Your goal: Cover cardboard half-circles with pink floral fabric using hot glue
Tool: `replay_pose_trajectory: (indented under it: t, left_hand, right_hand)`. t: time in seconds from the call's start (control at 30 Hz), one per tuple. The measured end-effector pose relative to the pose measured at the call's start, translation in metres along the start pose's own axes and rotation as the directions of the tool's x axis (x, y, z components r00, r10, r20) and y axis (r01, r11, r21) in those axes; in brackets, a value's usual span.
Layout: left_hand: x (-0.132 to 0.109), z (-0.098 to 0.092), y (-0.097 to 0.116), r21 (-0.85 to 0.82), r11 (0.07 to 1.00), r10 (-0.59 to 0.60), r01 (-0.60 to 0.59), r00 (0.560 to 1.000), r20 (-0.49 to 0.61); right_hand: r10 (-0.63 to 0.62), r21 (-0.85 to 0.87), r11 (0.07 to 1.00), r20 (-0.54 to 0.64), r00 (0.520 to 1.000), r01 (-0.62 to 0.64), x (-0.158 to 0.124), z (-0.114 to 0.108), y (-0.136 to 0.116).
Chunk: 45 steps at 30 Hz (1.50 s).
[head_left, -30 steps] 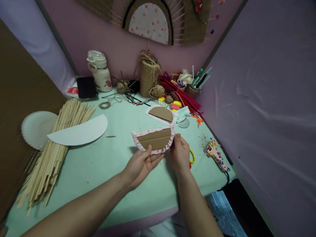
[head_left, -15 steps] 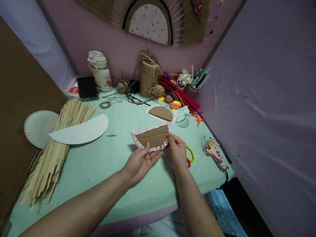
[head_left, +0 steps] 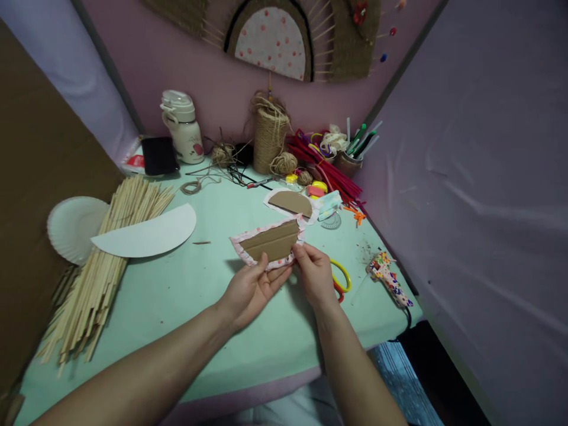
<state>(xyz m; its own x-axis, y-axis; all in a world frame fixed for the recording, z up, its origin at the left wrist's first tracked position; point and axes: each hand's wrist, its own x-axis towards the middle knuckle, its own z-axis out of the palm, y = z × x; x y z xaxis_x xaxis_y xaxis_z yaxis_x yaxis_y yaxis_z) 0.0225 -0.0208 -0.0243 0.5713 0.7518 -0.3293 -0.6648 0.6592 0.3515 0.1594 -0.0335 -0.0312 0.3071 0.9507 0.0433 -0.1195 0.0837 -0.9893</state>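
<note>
A half-round piece of cardboard (head_left: 270,241) with a pink-dotted white fabric border folded over its rim is held up above the table. My left hand (head_left: 252,290) supports it from below, thumb on the cardboard face and fingers behind. At its right end, my right hand (head_left: 314,269) pinches the fabric border between thumb and bent fingers. Behind it lies a second cardboard half-round (head_left: 290,203) on white fabric. Scissors (head_left: 341,277) with yellow and red handles lie partly hidden beyond my right hand.
A flower-patterned glue gun (head_left: 388,278) lies near the right edge. On the left are a bundle of wooden sticks (head_left: 100,284), a white half-round (head_left: 151,232) and a paper plate (head_left: 73,228). A bottle (head_left: 186,136) and twine roll (head_left: 269,142) stand at the back.
The cardboard piece has tilted a little and shifted slightly left. My right hand's pinch has moved left along its fabric border. My left hand keeps its hold.
</note>
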Motion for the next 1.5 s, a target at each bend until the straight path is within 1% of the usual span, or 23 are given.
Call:
replay_pose_trajectory:
  t: [0.07, 0.13, 0.17, 0.23, 0.3, 0.33, 0.37, 0.43, 0.53, 0.6, 0.67, 0.7, 0.77, 0.83, 0.87, 0.97, 1.03, 1.1, 1.2, 1.27, 1.37, 1.5]
  left_hand:
    - [-0.002, 0.001, -0.001, -0.001, 1.000, 0.025, -0.025, 1.000, 0.017]
    - [-0.003, 0.002, -0.001, -0.004, 0.999, 0.032, -0.032, 0.999, 0.027]
    - [-0.003, 0.002, -0.001, -0.008, 1.000, 0.028, -0.028, 0.999, 0.027]
    - [-0.003, 0.003, 0.001, -0.019, 1.000, 0.013, -0.013, 1.000, 0.018]
    - [-0.002, 0.003, 0.004, -0.034, 0.999, -0.001, 0.001, 1.000, 0.002]
    - [-0.001, 0.003, 0.004, -0.042, 0.999, -0.009, 0.008, 1.000, -0.005]
    - [-0.001, 0.003, 0.004, -0.049, 0.999, -0.014, 0.013, 1.000, -0.011]
    - [0.000, 0.002, 0.004, -0.052, 0.999, -0.018, 0.017, 1.000, -0.012]
    - [-0.001, 0.002, 0.003, -0.042, 0.999, -0.002, 0.002, 1.000, 0.007]
    - [-0.002, 0.002, 0.002, -0.036, 0.999, 0.005, -0.005, 1.000, 0.017]
    - [-0.003, 0.003, 0.003, -0.038, 0.999, 0.000, 0.001, 1.000, 0.015]
    - [-0.003, 0.004, 0.004, -0.042, 0.999, -0.006, 0.006, 1.000, 0.012]
    - [-0.002, 0.004, 0.005, -0.053, 0.999, -0.011, 0.012, 1.000, 0.005]
    - [-0.001, 0.005, 0.005, -0.061, 0.998, -0.006, 0.007, 1.000, 0.010]
    - [0.000, 0.005, 0.005, -0.063, 0.998, 0.002, -0.001, 1.000, 0.016]
    - [0.001, 0.004, 0.006, -0.050, 0.998, 0.050, -0.049, 0.998, 0.031]
    - [0.002, 0.002, 0.006, -0.028, 0.996, 0.091, -0.090, 0.996, 0.027]
    - [0.003, 0.001, 0.006, -0.007, 0.993, 0.114, -0.114, 0.993, 0.033]
    - [0.004, -0.001, 0.006, 0.003, 0.993, 0.117, -0.118, 0.991, 0.067]
    - [0.005, -0.001, 0.004, 0.008, 0.993, 0.117, -0.118, 0.989, 0.085]
    - [0.004, -0.001, -0.001, 0.038, 0.991, 0.127, -0.132, 0.986, 0.109]
    - [0.002, -0.001, -0.008, 0.070, 0.984, 0.155, -0.165, 0.979, 0.130]
  right_hand:
    - [-0.078, -0.136, 0.988, -0.036, 0.996, 0.073, 0.000, 0.002, -0.003]
    - [-0.124, -0.197, 0.975, -0.079, 0.989, 0.107, -0.001, 0.004, -0.004]
    - [-0.121, -0.176, 0.979, -0.091, 0.989, 0.103, -0.002, 0.005, -0.003]
    - [-0.049, -0.028, 0.999, -0.066, 0.997, 0.047, -0.003, 0.006, 0.000]
    - [0.039, 0.142, 0.989, 0.021, 0.999, -0.041, -0.004, 0.007, 0.002]
    - [0.060, 0.186, 0.980, 0.059, 0.996, -0.070, -0.005, 0.006, 0.003]
    - [0.063, 0.192, 0.978, 0.080, 0.995, -0.077, -0.005, 0.006, 0.003]
    - [0.022, 0.111, 0.993, 0.073, 0.997, -0.030, -0.006, 0.005, 0.002]
    - [-0.073, -0.071, 0.995, 0.019, 0.997, 0.074, -0.007, 0.007, -0.002]
    - [-0.114, -0.147, 0.983, -0.030, 0.993, 0.109, -0.007, 0.008, -0.002]
    - [-0.111, -0.120, 0.987, -0.049, 0.993, 0.104, -0.008, 0.010, 0.001]
    - [-0.088, -0.063, 0.994, -0.029, 0.996, 0.086, -0.008, 0.010, 0.002]
    - [-0.034, 0.077, 0.997, 0.055, 0.998, 0.030, -0.008, 0.010, 0.007]
    - [-0.011, 0.139, 0.990, 0.100, 0.995, -0.003, -0.007, 0.008, 0.011]
    - [-0.013, 0.131, 0.991, 0.084, 0.996, 0.002, -0.006, 0.007, 0.012]
    - [-0.048, 0.046, 0.998, -0.013, 0.999, 0.048, -0.005, 0.005, 0.013]
    - [-0.059, -0.008, 0.998, -0.039, 0.997, 0.059, -0.005, 0.003, 0.013]
    - [-0.039, -0.044, 0.998, -0.020, 0.999, 0.038, -0.006, 0.003, 0.012]
    - [0.020, -0.082, 0.997, 0.058, 0.998, -0.015, -0.008, 0.004, 0.011]
    - [0.040, -0.101, 0.994, 0.090, 0.995, -0.031, -0.010, 0.007, 0.011]
    - [0.037, -0.112, 0.993, 0.054, 0.998, -0.031, -0.011, 0.010, 0.009]
    - [-0.040, -0.143, 0.989, -0.008, 0.999, 0.039, -0.012, 0.014, 0.007]
